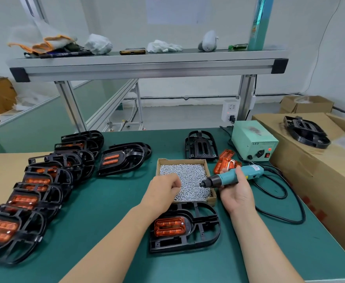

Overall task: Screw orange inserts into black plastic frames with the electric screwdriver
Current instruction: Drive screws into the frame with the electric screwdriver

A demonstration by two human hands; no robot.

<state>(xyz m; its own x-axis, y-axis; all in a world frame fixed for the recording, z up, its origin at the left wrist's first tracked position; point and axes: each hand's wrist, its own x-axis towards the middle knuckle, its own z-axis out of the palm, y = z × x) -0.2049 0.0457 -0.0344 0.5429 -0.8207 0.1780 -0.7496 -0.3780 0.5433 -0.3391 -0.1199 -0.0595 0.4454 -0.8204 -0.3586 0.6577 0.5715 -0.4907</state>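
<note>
Pinching screws (190,178) in the cardboard tray (179,160) — left hand (163,190).

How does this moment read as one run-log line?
step: screw pickup | left hand: pinches screws in box | right hand: holds electric screwdriver, tip over box | black frame with orange insert: flat on mat

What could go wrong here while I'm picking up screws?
Screws pinched by the left hand could drop into the open frame next to the box. The screwdriver tip in the right hand hovers near those fingers. Its cable loops on the mat and may snag.
</note>
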